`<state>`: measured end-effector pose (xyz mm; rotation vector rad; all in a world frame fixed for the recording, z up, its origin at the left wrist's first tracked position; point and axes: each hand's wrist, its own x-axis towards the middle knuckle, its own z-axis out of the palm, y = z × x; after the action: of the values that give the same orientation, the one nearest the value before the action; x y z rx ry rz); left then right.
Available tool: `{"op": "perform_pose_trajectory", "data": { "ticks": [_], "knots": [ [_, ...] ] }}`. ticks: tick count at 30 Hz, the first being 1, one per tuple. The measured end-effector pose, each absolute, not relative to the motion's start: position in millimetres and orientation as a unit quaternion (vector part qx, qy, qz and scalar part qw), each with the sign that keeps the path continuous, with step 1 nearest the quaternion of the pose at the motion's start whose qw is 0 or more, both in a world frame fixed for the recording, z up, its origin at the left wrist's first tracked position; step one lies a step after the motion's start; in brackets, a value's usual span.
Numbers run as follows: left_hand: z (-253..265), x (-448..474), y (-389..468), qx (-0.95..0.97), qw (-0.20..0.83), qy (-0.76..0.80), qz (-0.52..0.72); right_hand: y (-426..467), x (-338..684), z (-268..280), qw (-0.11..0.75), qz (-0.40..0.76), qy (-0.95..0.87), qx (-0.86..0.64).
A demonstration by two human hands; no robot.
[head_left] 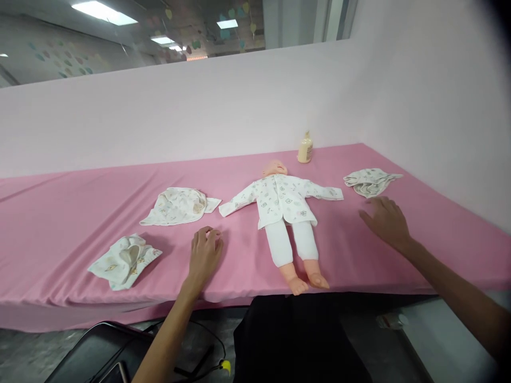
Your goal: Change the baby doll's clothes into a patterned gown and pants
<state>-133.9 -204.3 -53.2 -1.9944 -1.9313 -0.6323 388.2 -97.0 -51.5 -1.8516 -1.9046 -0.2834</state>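
A baby doll lies on its back, dressed in a white printed jacket and white trousers, its bare feet at the table's front edge. My left hand rests on the pink cloth left of the doll, fingers loosely curled but apart, holding nothing. Beyond it lies a crumpled white printed garment; a second bunched garment is further left. On the other side, my right hand hovers over or rests on the cloth with fingers apart and nothing in them. Just past its fingertips sits a folded printed cloth.
A cream pump bottle stands by the back wall. Pink fabric covers the table, with a white wall along the right. Below the front edge are a black chair, a phone and cables.
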Motion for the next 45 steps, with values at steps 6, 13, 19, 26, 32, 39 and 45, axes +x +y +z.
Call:
{"op": "perform_pose_trajectory", "data": {
  "ticks": [6, 13, 19, 26, 32, 39, 45],
  "knots": [
    [-59, -136, -202, -0.687, 0.179, -0.677, -0.193, -22, 418, -37, 0.231, -0.047, -0.618, -0.75],
    [-65, -141, -199, -0.679, 0.191, -0.684, -0.188, 13, 415, -30, 0.198, -0.103, -0.657, -0.72],
    [-62, -140, -200, -0.68, 0.16, -0.692, -0.184, -6, 428, 2, 0.442, -0.032, -0.523, -0.728],
    [-47, -124, -205, -0.67, 0.145, -0.647, -0.333, -95, 410, 102, 0.681, 0.07, -0.46, -0.565],
    [8, 5, -276, -0.659, -0.162, -0.533, -0.506, -237, 327, 117, 0.62, 0.115, -0.55, -0.548],
    [35, 79, -331, -0.664, -0.549, -0.308, -0.403, -345, 282, 62, 0.552, 0.287, -0.681, -0.386],
    [14, 32, -354, -0.606, -0.542, -0.397, -0.426, -372, 306, 34, 0.586, 0.41, -0.587, -0.379]
  ]
}}
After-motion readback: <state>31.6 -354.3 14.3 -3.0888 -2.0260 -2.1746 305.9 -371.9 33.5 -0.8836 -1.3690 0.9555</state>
